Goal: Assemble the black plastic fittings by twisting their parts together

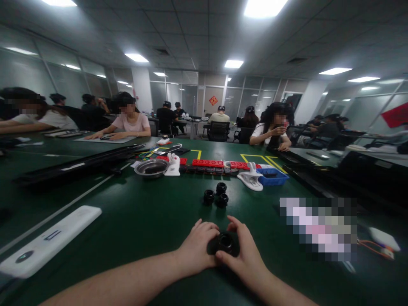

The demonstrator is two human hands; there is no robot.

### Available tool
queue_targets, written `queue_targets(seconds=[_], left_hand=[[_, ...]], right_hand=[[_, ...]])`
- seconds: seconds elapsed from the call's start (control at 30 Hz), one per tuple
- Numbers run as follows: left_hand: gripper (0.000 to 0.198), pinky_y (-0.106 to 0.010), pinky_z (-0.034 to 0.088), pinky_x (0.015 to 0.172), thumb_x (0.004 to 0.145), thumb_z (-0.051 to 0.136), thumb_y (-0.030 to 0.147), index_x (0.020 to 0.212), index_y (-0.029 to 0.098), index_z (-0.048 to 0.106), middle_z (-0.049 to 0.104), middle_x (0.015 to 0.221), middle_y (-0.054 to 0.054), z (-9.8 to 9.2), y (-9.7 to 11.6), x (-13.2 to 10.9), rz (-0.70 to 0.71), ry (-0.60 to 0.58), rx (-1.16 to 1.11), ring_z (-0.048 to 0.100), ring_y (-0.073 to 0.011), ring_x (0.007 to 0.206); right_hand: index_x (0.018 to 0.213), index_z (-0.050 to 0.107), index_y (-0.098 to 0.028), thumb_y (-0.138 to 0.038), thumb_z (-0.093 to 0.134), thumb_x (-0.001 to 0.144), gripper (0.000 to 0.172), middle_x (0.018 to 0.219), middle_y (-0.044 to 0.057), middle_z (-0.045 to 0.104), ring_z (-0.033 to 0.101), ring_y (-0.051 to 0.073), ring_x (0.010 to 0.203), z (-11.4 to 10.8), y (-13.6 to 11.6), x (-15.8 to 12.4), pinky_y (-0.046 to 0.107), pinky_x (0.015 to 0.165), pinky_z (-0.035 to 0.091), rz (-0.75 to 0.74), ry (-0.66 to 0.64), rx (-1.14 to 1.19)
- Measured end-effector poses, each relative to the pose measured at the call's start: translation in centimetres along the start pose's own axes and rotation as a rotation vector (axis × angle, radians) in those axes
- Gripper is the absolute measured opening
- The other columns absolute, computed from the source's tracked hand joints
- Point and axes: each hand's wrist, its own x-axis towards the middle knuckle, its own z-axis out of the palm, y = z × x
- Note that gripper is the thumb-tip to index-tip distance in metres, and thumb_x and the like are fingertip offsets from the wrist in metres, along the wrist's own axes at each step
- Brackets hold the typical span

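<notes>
Low in the middle of the head view, a black ring-shaped part (225, 242) stands on the green table, its round opening facing up. My right hand (244, 248) curves around its right side, thumb in front and fingers behind, with the fingers apart. On the other side my left hand (202, 242) has its fingers bent close to a dark piece at the ring's left; what they hold, if anything, is hidden. Beyond my hands are three similar black parts, one at the left (209, 197), one at the back (221, 188) and one at the right (222, 200).
Across the table (153, 204) lie a metal bowl (152, 169), red blocks (208, 163), white clamps (251, 178) and a blue tray (273, 178). A long white device (51, 240) is at the left, a blurred item (318, 229) at the right. People sit opposite.
</notes>
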Motion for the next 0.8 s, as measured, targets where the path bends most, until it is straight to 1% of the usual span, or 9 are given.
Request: queue_targets(seconds=[0.07,0.13,0.2,0.27,0.37,0.5,0.63,0.7,0.8], left_hand=[[0.036,-0.048,0.017,0.099,0.06,0.066,0.037,0.091,0.022,0.055,0.053,0.106,-0.003,0.0,0.1,0.0,0.012,0.001,-0.004,0.046,-0.0227,0.102],[0.037,-0.048,0.016,0.1,0.06,0.066,0.036,0.092,0.023,0.055,0.054,0.107,-0.003,0.0,0.1,0.0,0.011,0.006,-0.008,0.046,-0.0228,0.104],[0.041,-0.049,0.015,0.1,0.06,0.066,0.038,0.097,0.023,0.054,0.053,0.108,-0.003,-0.1,0.1,-0.1,0.003,0.006,-0.018,0.045,-0.0231,0.105],[0.045,-0.05,0.015,0.1,0.06,0.065,0.042,0.1,0.023,0.053,0.053,0.108,-0.004,-0.1,0.1,-0.1,0.0,-0.001,-0.03,0.045,-0.0237,0.105],[0.044,-0.05,0.016,0.099,0.06,0.065,0.046,0.095,0.021,0.055,0.053,0.106,-0.004,-0.3,0.1,0.0,-0.005,-0.003,-0.036,0.045,-0.0243,0.103],[0.038,-0.05,0.017,0.099,0.061,0.064,0.043,0.092,0.022,0.055,0.053,0.105,-0.004,-0.2,0.1,0.0,-0.012,-0.011,-0.031,0.046,-0.0236,0.101],[0.036,-0.048,0.015,0.1,0.06,0.065,0.033,0.093,0.023,0.055,0.052,0.106,-0.002,-0.2,0.2,0.0,-0.001,-0.02,-0.019,0.045,-0.0228,0.103],[0.04,-0.049,0.014,0.1,0.06,0.065,0.031,0.098,0.024,0.054,0.052,0.106,-0.002,-0.3,0.3,0.0,-0.004,-0.026,-0.026,0.045,-0.0228,0.104],[0.046,-0.05,0.015,0.1,0.061,0.065,0.037,0.103,0.022,0.052,0.053,0.106,-0.004,-0.4,0.4,0.0,-0.016,-0.038,-0.031,0.045,-0.0238,0.104]], right_hand=[[0.115,0.036,-0.017,-0.029,0.065,0.06,0.064,0.093,0.008,0.052,0.052,0.026,0.089,0.1,-0.1,0.0,0.043,0.081,0.042,0.024,0.011,-0.012],[0.116,0.035,-0.018,-0.025,0.06,0.063,0.059,0.093,0.007,0.054,0.053,0.025,0.09,-0.1,-0.2,-0.1,0.043,0.083,0.041,0.004,0.001,0.02],[0.12,0.031,-0.019,-0.02,0.052,0.068,0.056,0.101,0.008,0.054,0.052,0.023,0.097,-0.4,-0.2,-0.4,0.042,0.088,0.039,-0.073,-0.054,0.101],[0.125,0.024,-0.02,-0.02,0.047,0.071,0.059,0.114,0.009,0.049,0.047,0.022,0.107,-0.8,-0.1,-0.7,0.041,0.092,0.036,-0.15,-0.117,0.177],[0.129,0.019,-0.02,-0.026,0.049,0.073,0.063,0.123,0.012,0.042,0.041,0.025,0.114,-1.0,0.1,-0.8,0.043,0.094,0.033,-0.142,-0.117,0.173],[0.124,0.026,-0.016,-0.032,0.059,0.067,0.068,0.117,0.014,0.045,0.043,0.028,0.109,-0.5,0.0,-0.4,0.046,0.091,0.035,-0.019,-0.009,0.064],[0.11,0.041,-0.017,-0.027,0.063,0.062,0.054,0.098,0.01,0.053,0.051,0.027,0.095,-0.1,-0.4,-0.2,0.045,0.085,0.04,0.025,-0.007,-0.013],[0.111,0.04,-0.019,-0.02,0.058,0.064,0.05,0.099,0.008,0.054,0.051,0.025,0.096,-0.3,-0.5,-0.4,0.044,0.087,0.04,-0.028,-0.046,0.002],[0.123,0.03,-0.019,-0.012,0.05,0.065,0.061,0.119,0.01,0.046,0.041,0.024,0.113,-0.7,-0.5,-0.8,0.045,0.096,0.031,-0.154,-0.123,0.03]])
